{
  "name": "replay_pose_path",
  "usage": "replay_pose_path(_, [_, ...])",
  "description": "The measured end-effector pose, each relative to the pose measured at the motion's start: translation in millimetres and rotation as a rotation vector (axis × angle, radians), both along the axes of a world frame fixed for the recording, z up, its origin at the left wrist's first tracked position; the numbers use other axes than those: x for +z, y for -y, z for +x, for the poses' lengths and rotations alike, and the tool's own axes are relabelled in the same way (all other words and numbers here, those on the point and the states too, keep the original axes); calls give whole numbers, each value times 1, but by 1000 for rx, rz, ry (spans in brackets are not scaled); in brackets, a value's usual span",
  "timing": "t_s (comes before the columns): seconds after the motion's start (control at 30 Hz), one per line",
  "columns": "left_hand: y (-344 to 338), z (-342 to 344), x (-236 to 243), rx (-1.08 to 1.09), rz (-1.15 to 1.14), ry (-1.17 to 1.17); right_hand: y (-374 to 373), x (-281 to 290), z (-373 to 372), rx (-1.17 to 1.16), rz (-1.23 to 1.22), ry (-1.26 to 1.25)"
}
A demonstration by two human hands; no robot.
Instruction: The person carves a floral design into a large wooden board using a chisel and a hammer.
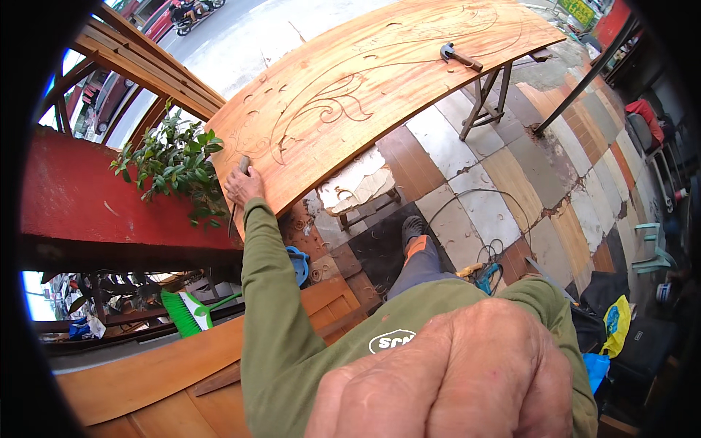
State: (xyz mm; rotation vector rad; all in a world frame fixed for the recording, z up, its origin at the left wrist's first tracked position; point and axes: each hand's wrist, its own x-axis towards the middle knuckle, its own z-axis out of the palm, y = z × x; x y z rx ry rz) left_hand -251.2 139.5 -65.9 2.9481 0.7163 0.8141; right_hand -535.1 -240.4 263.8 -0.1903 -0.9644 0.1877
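A long wooden panel carved with scrolling leaf lines lies across supports in front of me. My left hand is at its near left end, fingers wrapped round a chisel whose handle shows above the fist. A thin dark length of it appears below the hand. My right hand is raised very close to the camera, knuckles bent and fingers curled under. Whatever those fingers hold, if anything, is hidden. Toward the panel's far right edge lies a hammer with a wooden handle, apart from both hands.
Curled shavings lie on the panel and tiled floor. A trestle supports the right end; a small stool stands below. A leafy plant touches the left end. A green broom is at left, and a cable crosses the tiles.
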Motion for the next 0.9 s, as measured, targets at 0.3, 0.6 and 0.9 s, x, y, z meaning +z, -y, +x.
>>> replay_pose_path(0.3, [12,6,2,-17,-59,-2,-17,-11,-1,22,18,17])
replay_pose_path(0.6, [5,1,7,11,-60,-20,-25,-8,-7,83,44,-4])
replay_pose_path(0.9, [0,6,4,32,-37,-49,-27,-14,5,117,27,-17])
